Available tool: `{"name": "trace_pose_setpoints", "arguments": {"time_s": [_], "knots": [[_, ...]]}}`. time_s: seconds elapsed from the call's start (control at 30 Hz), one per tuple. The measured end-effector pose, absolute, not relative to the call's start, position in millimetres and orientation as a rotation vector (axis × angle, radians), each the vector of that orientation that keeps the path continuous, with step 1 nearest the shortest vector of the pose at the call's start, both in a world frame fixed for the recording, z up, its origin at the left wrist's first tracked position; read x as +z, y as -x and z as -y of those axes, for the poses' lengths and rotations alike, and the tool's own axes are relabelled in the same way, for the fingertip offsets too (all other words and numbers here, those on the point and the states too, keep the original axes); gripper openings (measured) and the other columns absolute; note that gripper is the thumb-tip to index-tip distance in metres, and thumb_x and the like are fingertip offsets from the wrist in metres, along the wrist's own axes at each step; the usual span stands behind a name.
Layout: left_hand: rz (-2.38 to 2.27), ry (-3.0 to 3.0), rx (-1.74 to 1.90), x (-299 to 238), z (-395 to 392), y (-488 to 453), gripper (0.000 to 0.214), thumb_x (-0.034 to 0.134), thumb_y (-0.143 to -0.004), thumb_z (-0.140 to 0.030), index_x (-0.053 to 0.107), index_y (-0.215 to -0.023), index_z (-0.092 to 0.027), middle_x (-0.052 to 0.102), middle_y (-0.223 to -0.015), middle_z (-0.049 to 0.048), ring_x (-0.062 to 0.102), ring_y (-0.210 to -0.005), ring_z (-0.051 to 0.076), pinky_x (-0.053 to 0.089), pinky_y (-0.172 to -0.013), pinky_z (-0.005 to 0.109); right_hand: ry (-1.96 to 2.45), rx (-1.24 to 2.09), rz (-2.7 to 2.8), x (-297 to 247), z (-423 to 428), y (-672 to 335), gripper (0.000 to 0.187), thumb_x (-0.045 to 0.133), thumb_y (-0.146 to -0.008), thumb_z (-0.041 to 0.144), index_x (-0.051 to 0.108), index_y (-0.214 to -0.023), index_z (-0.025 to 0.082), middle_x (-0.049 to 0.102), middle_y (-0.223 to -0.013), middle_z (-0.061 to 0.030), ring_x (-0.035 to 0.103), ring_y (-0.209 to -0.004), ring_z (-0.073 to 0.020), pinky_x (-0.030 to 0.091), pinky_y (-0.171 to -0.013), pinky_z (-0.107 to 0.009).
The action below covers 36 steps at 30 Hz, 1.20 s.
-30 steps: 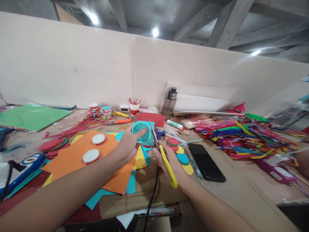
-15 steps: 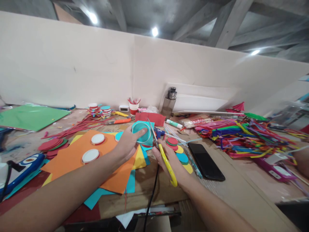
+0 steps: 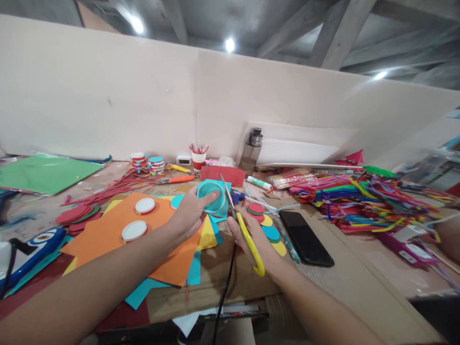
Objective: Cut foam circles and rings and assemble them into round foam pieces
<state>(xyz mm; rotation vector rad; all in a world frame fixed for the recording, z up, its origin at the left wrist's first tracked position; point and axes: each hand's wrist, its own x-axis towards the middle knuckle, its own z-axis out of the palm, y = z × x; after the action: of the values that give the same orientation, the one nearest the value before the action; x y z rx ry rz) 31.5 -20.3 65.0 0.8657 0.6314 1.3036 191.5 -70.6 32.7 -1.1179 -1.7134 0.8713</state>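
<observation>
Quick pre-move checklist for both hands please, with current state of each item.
1. Left hand holds the ring against the blue paper: ok, thumb inside ring.
2. Right hand holds the scissors: ok.
3. Left thumb apart from blades: ok.
4. Left fingers beneath paper clear of blades: cannot tell, hidden.
5. Black cable out from between the forearms: not ok.
6. Phone apart from both hands: ok.

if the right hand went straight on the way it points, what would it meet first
Most likely the turquoise paper in the left hand; the yellow scissors in the right hand overlap its edge here, though depth is unclear.
</observation>
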Motion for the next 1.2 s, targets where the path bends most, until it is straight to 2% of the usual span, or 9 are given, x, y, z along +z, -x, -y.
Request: {"name": "trace_pose_setpoints", "arguments": {"time_s": [0.07, 0.27, 0.53, 0.73, 0.9, 1.2], "knots": [[-0.628, -0.872, 1.302, 65, 20, -31, 0.036, 0.084, -0.056, -0.026, 0.063, -0.082, -0.011, 0.068, -0.077, 0.002, 0.06, -0.064, 0.011, 0.052, -0.064, 0.024, 1.126, 0.897, 1.72, 35, 71, -192, 0.028, 0.052, -0.088, 0.045, 0.052, -0.104, 0.022, 0.044, -0.062, 0.0048, 0.044, -0.057, -0.0107, 0.041, -0.054, -0.022], [-0.605, -0.901, 1.291, 62, 17, -30, 0.033, 0.083, -0.059, -0.026, 0.064, -0.082, -0.012, 0.068, -0.077, 0.0015, 0.06, -0.064, 0.011, 0.051, -0.065, 0.024, 1.125, 0.914, 1.762, 40, 72, -192, 0.024, 0.053, -0.088, 0.044, 0.049, -0.086, 0.02, 0.04, -0.061, 0.0054, 0.04, -0.056, -0.0091, 0.036, -0.052, -0.02], [-0.619, -0.883, 1.274, 66, 18, -29, 0.035, 0.084, -0.056, -0.025, 0.063, -0.081, -0.011, 0.068, -0.075, 0.0019, 0.061, -0.062, 0.011, 0.052, -0.062, 0.024, 1.139, 0.796, 1.824, 45, 72, -192, 0.021, 0.052, -0.088, 0.041, 0.051, -0.087, 0.02, 0.043, -0.064, 0.0051, 0.039, -0.056, -0.0086, 0.033, -0.052, -0.02], [-0.606, -0.949, 1.236, 63, 12, -25, 0.037, 0.084, -0.057, -0.026, 0.065, -0.085, -0.011, 0.069, -0.08, 0.0037, 0.062, -0.066, 0.012, 0.053, -0.064, 0.024, 1.142, 0.587, 1.888, 39, 70, -194, 0.017, 0.05, -0.091, 0.035, 0.053, -0.097, 0.019, 0.055, -0.077, 0.0013, 0.048, -0.068, -0.0115, 0.041, -0.062, -0.022], [-0.58, -0.987, 1.194, 61, 10, -24, 0.035, 0.084, -0.058, -0.027, 0.065, -0.083, -0.011, 0.07, -0.08, 0.0041, 0.062, -0.064, 0.011, 0.052, -0.062, 0.023, 1.142, 0.484, 1.907, 33, 68, -195, 0.021, 0.048, -0.092, 0.032, 0.054, -0.107, 0.019, 0.06, -0.084, -0.0012, 0.054, -0.073, -0.0137, 0.045, -0.066, -0.023], [-0.564, -1.003, 1.167, 64, 11, -23, 0.038, 0.085, -0.056, -0.029, 0.064, -0.082, -0.011, 0.07, -0.08, 0.0041, 0.062, -0.064, 0.012, 0.053, -0.063, 0.025, 1.202, 0.488, 1.908, 34, 70, -197, 0.021, 0.048, -0.092, 0.035, 0.054, -0.102, 0.018, 0.058, -0.081, -0.0011, 0.05, -0.069, -0.013, 0.041, -0.059, -0.022]]}}
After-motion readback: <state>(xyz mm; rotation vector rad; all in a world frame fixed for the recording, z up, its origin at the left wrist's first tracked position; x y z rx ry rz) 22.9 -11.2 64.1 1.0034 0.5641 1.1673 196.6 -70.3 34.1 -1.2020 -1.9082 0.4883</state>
